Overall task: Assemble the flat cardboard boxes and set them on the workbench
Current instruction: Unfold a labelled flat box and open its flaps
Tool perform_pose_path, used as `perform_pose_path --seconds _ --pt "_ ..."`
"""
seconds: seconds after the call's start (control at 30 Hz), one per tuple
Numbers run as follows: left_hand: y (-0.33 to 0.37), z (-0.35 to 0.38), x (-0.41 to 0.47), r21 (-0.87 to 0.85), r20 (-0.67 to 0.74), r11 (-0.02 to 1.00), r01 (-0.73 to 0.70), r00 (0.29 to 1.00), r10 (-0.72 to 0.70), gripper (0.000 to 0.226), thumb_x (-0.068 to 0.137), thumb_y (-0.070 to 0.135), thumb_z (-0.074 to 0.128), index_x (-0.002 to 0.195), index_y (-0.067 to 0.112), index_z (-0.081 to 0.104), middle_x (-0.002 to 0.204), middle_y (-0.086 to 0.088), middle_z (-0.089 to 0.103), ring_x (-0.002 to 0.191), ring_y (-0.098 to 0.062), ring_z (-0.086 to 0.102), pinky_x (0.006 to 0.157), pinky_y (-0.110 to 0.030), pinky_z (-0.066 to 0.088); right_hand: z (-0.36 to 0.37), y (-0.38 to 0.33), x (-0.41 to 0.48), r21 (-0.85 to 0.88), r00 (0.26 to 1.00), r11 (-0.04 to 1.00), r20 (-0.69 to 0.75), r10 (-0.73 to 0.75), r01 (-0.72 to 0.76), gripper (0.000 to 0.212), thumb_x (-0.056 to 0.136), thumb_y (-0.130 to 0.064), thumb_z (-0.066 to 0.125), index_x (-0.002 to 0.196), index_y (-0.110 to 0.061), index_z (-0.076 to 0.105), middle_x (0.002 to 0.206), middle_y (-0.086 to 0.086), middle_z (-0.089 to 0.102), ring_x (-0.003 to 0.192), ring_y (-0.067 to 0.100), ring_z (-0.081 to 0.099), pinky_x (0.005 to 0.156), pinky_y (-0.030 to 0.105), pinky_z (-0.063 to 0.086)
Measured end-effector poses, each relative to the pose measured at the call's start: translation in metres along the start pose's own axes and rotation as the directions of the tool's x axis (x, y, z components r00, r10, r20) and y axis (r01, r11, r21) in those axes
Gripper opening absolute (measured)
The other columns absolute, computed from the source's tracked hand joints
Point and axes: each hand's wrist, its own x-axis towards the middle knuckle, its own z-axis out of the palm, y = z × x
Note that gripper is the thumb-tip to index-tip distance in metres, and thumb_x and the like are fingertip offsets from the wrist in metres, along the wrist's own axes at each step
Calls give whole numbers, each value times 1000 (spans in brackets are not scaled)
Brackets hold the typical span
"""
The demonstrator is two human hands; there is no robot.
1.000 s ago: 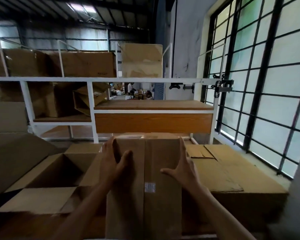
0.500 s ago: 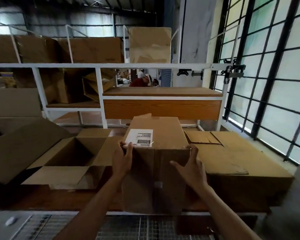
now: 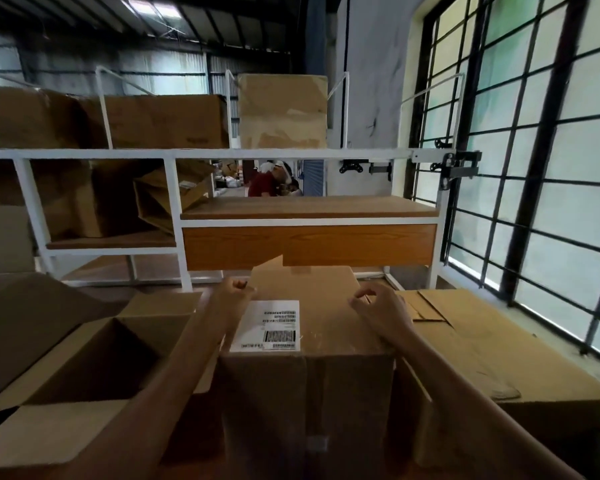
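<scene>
The white shelf rack (image 3: 174,216) stands at 12 o'clock. A large closed carton (image 3: 482,358) lies at 3 o'clock of the labelled cardboard box (image 3: 309,393), and an open carton (image 3: 94,368) at 9 o'clock; the box stands upright between them. Its shipping label (image 3: 269,325) is on top. The left hand (image 3: 234,294) pinches the top's left edge with curled fingers. The right hand (image 3: 378,308) is curled at the right edge; I cannot tell if it grips.

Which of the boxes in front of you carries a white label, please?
The middle box, label on top; the open box left of it and the closed box right of it show none.
</scene>
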Motion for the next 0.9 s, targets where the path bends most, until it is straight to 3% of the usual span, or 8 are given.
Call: perform_pose_path --seconds 0.1,0.23,0.33,0.47,0.6,0.7,0.83,0.9 --pt "0 14 46 -28 57 1000 4 998 -2 39 94 39 58 126 18 52 109 5 60 89 -13 58 69 -26 49 15 2 48 -74 993 997 115 37 -28 30 82 -43 66 110 -33 61 121 -4 63 101 14 60 87 38 54" --pt "1 32 104 50 136 998 49 989 -55 65 94 43 57 147 14 32 140 -12 49 119 -27 54 94 -39 47 35 6 101 -85 967 994 239 90 -71 66 83 -46 68 139 -27 39 134 5 53 114 23 55 96 42 50" --pt "0 43 136 55 165 996 77 983 -85 79 89 49 63 150 14 27 147 -13 44 126 -30 50 95 -41 44 46 17 136 -31 942 992 309 129 -125 102 69 -65 71 149 -29 21 147 8 44 124 27 52 100 47 49" --pt "-7 55 171 18 279 995 102 955 -103 73 88 56 59 145 15 39 138 -11 52 114 -26 57 93 -40 49 55 30 169 67 863 939 421 280 -338 118 58 -67 81 150 -22 23 143 9 47 114 23 57 98 46 51" --pt "-16 60 185 -40 300 992 120 949 -102 66 87 59 58 137 18 47 132 -9 55 106 -22 58 77 -34 49 66 40 184 158 798 866 493 347 -474 135 48 -62 88 155 -29 12 150 15 40 122 33 54 103 51 47" --pt "-18 63 184 -99 303 990 104 951 -69 48 90 53 59 122 18 57 110 -4 61 93 -18 60 68 -30 46 70 44 184 207 786 824 485 382 -528 150 32 -65 91 155 -34 12 152 16 36 120 34 55 101 51 48" --pt "-16 59 174 -185 331 976 120 942 -53 38 88 52 62 107 18 62 107 -7 65 94 -21 64 82 -38 53 65 42 174 264 828 831 440 348 -490 122 57 -57 87 153 -21 21 145 15 45 112 30 58 94 45 52" --pt "-11 51 166 -172 309 982 76 951 -20 36 89 52 60 103 19 63 105 -7 66 95 -21 64 87 -42 53 58 37 169 267 856 856 409 317 -444 116 52 -63 86 147 -20 34 136 11 54 108 26 62 91 45 55"
